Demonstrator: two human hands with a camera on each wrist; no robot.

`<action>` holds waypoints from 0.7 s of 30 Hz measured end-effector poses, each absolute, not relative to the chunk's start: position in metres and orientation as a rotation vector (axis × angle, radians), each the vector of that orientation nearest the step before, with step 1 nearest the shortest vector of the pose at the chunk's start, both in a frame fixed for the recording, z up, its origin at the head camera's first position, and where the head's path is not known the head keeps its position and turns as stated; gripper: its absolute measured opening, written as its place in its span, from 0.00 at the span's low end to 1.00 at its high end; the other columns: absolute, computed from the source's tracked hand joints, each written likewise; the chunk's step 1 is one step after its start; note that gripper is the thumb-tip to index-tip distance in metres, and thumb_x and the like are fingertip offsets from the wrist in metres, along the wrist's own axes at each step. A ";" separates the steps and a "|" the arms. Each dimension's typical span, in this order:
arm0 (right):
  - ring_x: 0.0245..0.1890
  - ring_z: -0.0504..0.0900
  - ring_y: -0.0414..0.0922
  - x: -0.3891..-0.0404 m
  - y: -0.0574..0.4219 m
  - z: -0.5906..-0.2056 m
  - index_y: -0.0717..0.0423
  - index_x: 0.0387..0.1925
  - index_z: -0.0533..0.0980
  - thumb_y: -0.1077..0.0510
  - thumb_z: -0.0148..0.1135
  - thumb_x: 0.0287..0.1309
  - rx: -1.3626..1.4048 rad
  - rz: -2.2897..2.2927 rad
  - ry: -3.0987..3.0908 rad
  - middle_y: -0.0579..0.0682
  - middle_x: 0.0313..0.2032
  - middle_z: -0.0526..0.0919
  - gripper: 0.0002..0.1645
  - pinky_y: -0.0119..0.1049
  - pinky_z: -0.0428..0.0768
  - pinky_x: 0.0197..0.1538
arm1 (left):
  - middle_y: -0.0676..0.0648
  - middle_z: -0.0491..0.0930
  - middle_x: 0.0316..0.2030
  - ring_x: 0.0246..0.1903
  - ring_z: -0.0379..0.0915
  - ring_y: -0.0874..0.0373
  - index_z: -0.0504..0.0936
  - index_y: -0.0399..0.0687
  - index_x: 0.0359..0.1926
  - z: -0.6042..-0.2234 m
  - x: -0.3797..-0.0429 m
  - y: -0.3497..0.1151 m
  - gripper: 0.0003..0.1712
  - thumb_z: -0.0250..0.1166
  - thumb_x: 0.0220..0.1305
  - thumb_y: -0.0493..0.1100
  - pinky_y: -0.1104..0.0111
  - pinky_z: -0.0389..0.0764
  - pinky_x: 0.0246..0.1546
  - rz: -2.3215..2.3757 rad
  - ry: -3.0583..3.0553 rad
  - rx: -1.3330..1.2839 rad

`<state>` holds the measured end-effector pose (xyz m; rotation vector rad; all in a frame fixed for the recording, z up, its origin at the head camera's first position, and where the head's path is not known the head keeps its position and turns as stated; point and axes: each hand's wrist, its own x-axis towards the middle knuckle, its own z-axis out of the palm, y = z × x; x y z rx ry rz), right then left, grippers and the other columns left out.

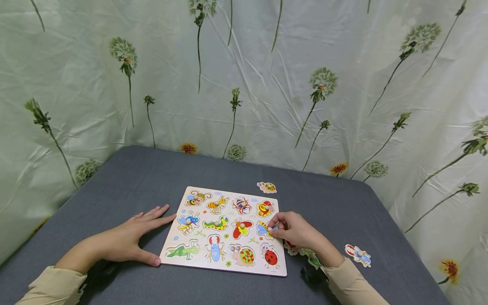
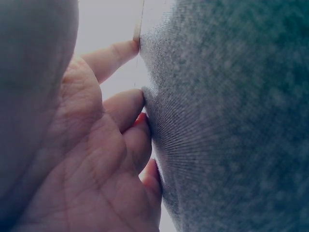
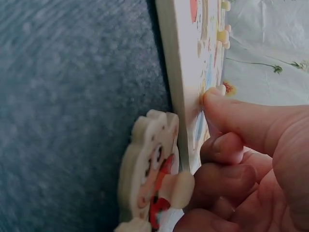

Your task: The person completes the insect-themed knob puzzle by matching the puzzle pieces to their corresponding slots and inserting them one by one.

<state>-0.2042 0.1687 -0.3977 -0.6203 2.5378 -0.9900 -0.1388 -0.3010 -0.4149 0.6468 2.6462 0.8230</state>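
A wooden peg puzzle board (image 1: pixel 201 256) with insect pictures lies on the table. Thumb and forefinger of my right hand (image 1: pixel 295 229) pinch the knob of a blue-winged, yellow-striped insect piece (image 1: pixel 262 229) at the right end of the middle row. That piece lies over its spot on the board, its right side partly hidden by the fingers. My left hand (image 1: pixel 126 239) is spread on the cloth, its thumb and forefinger touching the board's left edge. Knobbed pieces fill the other upper two rows; the bottom row shows knobless pictures of a grasshopper, beetle, snail and ladybug.
Beside the board's right edge, partly under my right wrist, lie a ladybug piece (image 3: pixel 166 181) and a green piece (image 1: pixel 313 259). A beetle piece (image 1: pixel 358 255) is farther right. Behind the board sits a snail piece (image 1: pixel 267 187). A floral curtain (image 1: pixel 259 84) hangs behind the grey table.
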 end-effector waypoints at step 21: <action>0.19 0.65 0.35 -0.192 0.197 -0.385 0.56 0.46 0.86 0.53 0.70 0.71 -0.567 -1.012 2.544 0.42 0.22 0.73 0.11 0.29 0.64 0.23 | 0.34 0.48 0.86 0.82 0.42 0.23 0.61 0.62 0.85 -0.415 -0.139 -0.302 0.65 0.80 0.49 0.71 0.23 0.45 0.73 0.830 2.666 0.686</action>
